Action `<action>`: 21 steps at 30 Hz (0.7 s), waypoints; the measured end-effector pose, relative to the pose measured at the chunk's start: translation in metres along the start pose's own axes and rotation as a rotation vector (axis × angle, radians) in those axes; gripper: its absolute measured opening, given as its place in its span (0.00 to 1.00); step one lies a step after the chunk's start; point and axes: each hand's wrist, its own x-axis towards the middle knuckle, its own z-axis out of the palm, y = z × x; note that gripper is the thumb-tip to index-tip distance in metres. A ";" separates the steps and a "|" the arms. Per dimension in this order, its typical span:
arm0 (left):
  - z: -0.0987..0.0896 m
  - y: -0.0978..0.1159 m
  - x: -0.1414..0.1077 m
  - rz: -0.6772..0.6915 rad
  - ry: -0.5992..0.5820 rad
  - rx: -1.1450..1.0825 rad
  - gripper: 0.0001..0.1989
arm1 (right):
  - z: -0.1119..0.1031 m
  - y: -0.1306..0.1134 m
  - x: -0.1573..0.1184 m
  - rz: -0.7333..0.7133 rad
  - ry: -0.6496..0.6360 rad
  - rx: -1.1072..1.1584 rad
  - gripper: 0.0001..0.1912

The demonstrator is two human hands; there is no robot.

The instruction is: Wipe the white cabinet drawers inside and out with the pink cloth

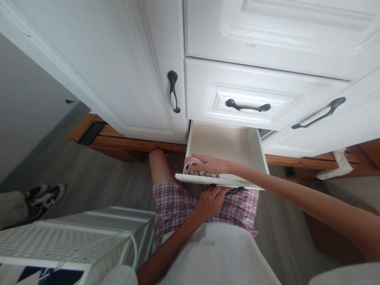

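Observation:
A white drawer (257, 148) is pulled out between my knees, below the cabinet front. Inside it, at the front left corner, my right hand (208, 164) is closed on a crumpled pinkish cloth (192, 165) and presses it against the drawer's bottom and side. My right forearm crosses over the drawer's right front corner. Just under the front panel, my left hand (210, 202) has its fingers curled at the drawer's dark handle (237, 190). Part of that handle is hidden by the fingers and the panel edge.
Above is a closed drawer with a dark handle (247, 107), beside a cabinet door (148, 79). The cabinet stands on a wooden base (118, 142). A white strip (337, 166) hangs at the right. White perforated shelving (74, 241) and another person's shoes (44, 200) are at left.

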 end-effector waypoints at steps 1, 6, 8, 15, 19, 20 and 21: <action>0.000 0.000 0.000 -0.001 0.000 -0.002 0.22 | -0.007 -0.003 -0.009 -0.020 0.039 0.056 0.22; -0.001 0.004 0.001 -0.020 0.014 -0.016 0.21 | -0.035 -0.015 -0.086 -0.039 0.612 0.341 0.33; 0.000 0.005 0.005 -0.031 0.027 -0.022 0.21 | -0.035 -0.013 -0.125 -0.032 1.004 0.444 0.32; 0.005 -0.004 0.040 -0.091 0.078 0.008 0.16 | 0.024 0.057 -0.238 -0.487 1.931 0.456 0.18; 0.004 -0.022 0.071 -0.098 0.076 0.034 0.18 | 0.069 0.123 -0.265 -0.221 2.057 0.781 0.19; 0.004 -0.027 0.079 -0.098 0.074 0.040 0.18 | 0.078 0.136 -0.267 -0.171 2.058 0.835 0.20; 0.004 -0.033 0.086 -0.097 0.073 0.045 0.18 | 0.085 0.146 -0.267 -0.142 2.054 0.865 0.21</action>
